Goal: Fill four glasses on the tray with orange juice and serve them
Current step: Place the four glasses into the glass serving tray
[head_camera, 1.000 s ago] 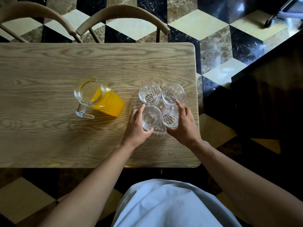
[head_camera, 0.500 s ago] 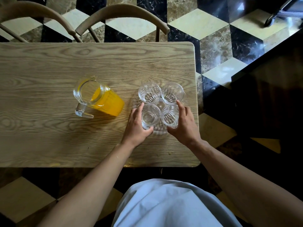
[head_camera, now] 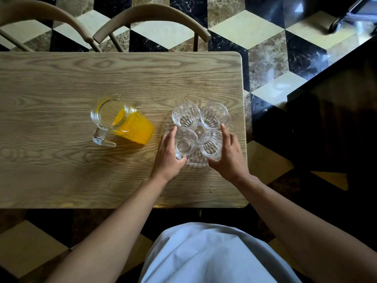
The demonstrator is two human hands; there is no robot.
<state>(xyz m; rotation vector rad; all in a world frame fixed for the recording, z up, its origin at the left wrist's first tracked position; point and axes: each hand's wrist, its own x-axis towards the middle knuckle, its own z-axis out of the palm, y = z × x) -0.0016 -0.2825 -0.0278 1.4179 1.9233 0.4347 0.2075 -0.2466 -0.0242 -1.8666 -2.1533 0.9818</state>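
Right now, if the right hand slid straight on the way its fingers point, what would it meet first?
The right hand points away from the person, alongside the near right glass. Straight on, its fingertips would probably meet the far right glass first; depth is uncertain.

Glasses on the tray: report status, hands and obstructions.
Left hand and right hand cup the near glasses, no firm grip visible. All four empty on tray. Juice pitcher untouched, left of tray. Nothing in the way.

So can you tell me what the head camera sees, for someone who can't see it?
A person's left hand and right hand hold the sides of a clear tray carrying four empty glasses on a wooden table. A pitcher of orange juice stands to the left.
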